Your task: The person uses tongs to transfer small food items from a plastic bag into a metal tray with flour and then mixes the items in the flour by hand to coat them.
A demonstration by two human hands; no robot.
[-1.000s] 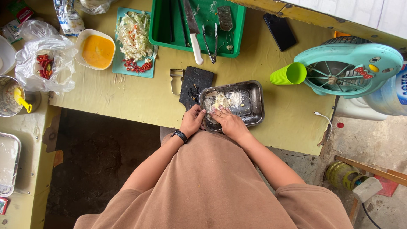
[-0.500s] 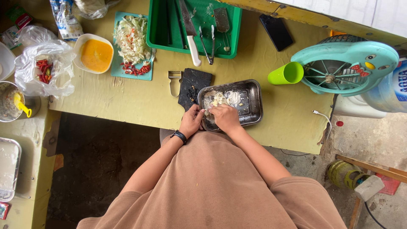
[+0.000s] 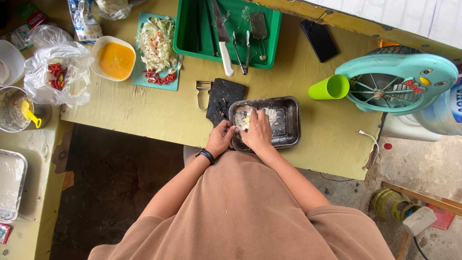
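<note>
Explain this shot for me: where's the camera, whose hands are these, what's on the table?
No machine here: a person wears one camera on the head, looking straight down, so the brown shirt fills the bottom. The left hand grips the near rim of a steel tray; the right hand presses into the floury pale food inside it. On the yellow-green table lie a black board, a peeler, a bowl of orange liquid, shredded cabbage with chillies, a green tray holding a knife and tongs, a lime cup and a phone.

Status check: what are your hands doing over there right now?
Left hand grips metal tray rim. Right hand presses floury food inside. Nothing blocking.
</note>
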